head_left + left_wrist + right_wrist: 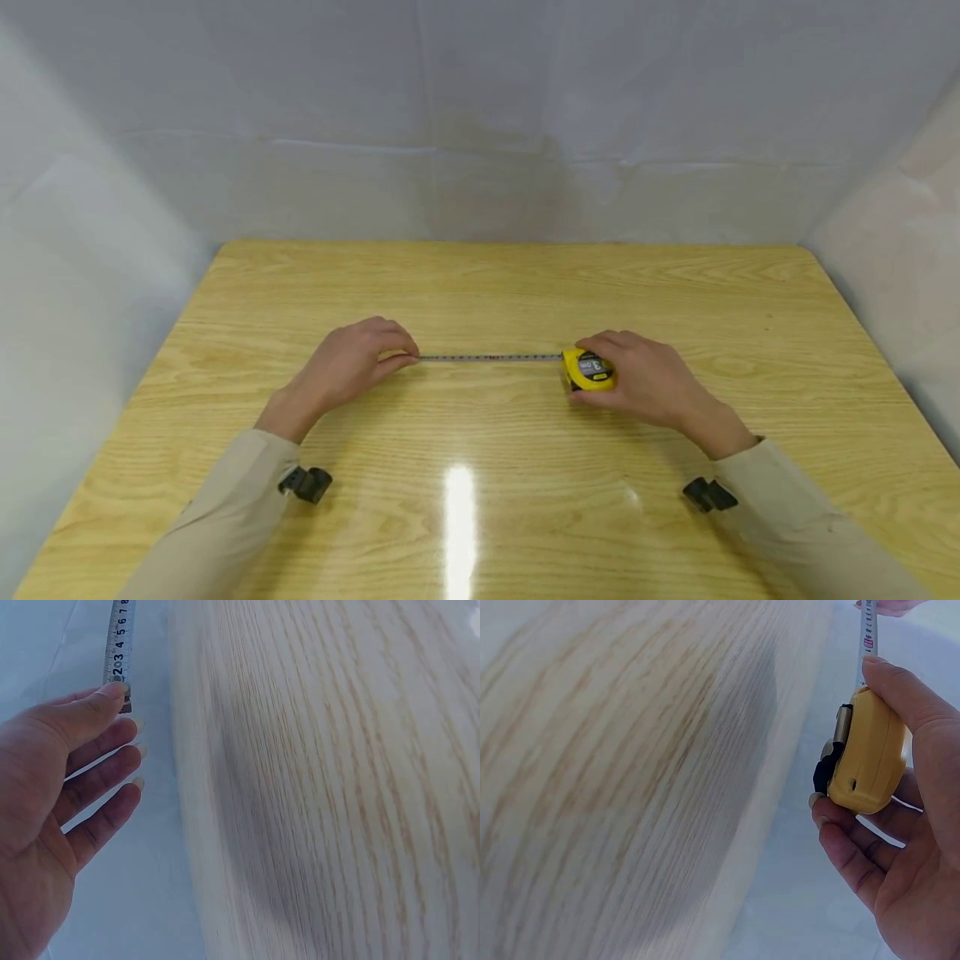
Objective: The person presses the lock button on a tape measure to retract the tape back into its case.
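A yellow and black tape measure is held by my right hand, thumb and fingers curled round its case. Its metal blade runs out straight to the left. My left hand pinches the blade's free end between thumb and index finger. In the left wrist view the blade shows low numbers beside the thumb, and the other fingers extend loosely apart. The right wrist view shows the case from its side, with the thumb near the blade's mouth.
Both hands are above a wood-grain table, whose far edge meets a pale sheet-covered wall. Similar sheets hang at left and right. A bright light reflection lies on the near tabletop. Dark straps with small devices are on both sleeves.
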Available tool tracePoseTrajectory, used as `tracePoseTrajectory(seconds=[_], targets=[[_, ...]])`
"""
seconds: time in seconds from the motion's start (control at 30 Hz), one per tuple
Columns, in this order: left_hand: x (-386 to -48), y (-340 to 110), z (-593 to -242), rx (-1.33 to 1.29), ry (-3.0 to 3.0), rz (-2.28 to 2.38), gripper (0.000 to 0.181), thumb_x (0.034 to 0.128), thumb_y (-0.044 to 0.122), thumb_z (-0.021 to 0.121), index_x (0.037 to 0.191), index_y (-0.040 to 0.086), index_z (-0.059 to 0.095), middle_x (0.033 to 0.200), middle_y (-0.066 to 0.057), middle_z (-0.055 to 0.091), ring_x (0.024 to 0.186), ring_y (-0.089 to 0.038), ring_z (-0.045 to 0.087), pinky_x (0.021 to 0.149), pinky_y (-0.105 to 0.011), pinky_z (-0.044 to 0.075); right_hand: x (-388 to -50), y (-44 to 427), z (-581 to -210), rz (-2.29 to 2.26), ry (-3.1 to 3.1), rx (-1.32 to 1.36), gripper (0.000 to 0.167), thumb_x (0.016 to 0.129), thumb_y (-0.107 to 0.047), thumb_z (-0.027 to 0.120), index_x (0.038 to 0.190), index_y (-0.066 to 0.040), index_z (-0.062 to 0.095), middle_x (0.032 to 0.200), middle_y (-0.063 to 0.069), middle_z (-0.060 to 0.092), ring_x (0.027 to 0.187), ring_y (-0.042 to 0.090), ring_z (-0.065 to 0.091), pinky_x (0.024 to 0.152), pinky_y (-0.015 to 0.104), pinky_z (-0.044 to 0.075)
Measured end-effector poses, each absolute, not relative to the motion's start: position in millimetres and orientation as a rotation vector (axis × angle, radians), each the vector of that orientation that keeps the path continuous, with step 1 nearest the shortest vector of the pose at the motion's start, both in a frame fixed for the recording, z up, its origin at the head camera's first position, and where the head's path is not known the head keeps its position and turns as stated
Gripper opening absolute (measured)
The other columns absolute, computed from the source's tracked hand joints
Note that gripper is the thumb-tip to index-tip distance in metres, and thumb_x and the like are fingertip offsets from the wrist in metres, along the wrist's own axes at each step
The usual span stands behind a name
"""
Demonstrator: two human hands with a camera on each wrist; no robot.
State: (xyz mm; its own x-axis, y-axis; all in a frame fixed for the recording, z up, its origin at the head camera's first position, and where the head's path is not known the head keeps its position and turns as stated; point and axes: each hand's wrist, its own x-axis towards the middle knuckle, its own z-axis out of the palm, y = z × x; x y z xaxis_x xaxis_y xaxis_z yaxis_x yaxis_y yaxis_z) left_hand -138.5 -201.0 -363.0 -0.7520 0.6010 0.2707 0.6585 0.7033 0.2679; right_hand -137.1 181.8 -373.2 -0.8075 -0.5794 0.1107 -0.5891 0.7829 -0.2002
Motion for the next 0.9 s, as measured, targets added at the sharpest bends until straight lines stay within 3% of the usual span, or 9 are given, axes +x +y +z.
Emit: tracePoseTrajectory(seconds=[0.9], targets=[[-139, -199, -364, -1.048, -2.731, -0.493, 0.006, 0.0856, 0.018, 0.073, 0.092, 0.017, 0.074, 0.094, 0.004, 0.068, 0.087, -0.015, 0.063, 0.073, -0.036, 0.053, -134, 167, -372, 0.419, -2.926, 0.951, 0.071, 0.075, -0.059, 0.073, 0.125, -0.01, 0.063, 0.119, 0.009, 0.062, 0.102, 0.024, 0.061, 0.077, 0.041, 0.053]])
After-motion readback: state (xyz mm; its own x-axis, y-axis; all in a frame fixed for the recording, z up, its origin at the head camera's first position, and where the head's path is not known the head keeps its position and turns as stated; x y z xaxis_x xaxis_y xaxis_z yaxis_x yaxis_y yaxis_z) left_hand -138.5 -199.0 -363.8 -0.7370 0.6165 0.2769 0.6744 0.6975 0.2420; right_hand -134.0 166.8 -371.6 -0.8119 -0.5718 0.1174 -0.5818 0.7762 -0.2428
